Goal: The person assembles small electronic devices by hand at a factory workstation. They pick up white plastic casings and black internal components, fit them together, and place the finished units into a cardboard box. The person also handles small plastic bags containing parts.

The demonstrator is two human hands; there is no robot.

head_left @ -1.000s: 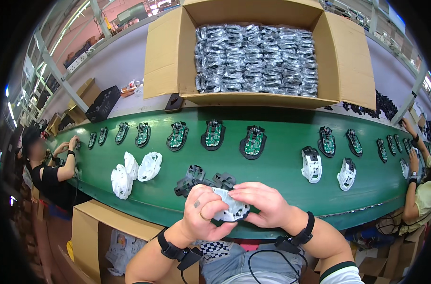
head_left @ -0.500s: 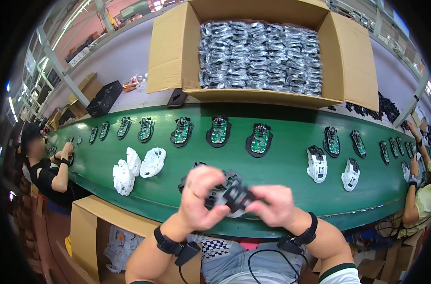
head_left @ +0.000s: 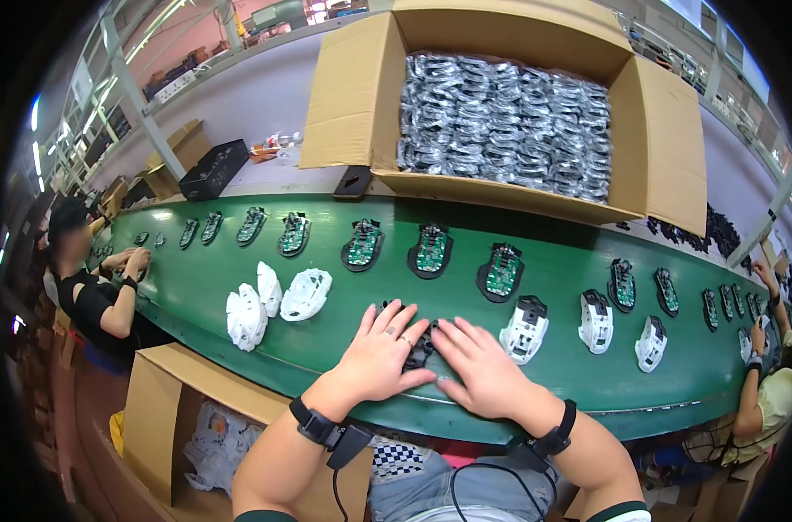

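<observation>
My left hand lies on the green bench, fingers stretched over a small cluster of black plastic parts. From the other side my right hand reaches the same parts, its fingers straight and its palm low. Most of the cluster is hidden under the hands. Just right of my right hand rests a white mouse shell with a black front. Two similar shells, one nearer and one farther right, lie beyond it. Several plain white shell pieces sit left of my left hand.
A row of black mouse bases with green circuit boards runs along the bench. Behind stands an open carton of plastic-wrapped parts. Another carton is below left. Co-workers work at the left and right.
Both hands have come down from a raised, blurred dark piece and spread over black parts on the bench. A white shell with a black front now lies beside my right hand. The view has shifted.
</observation>
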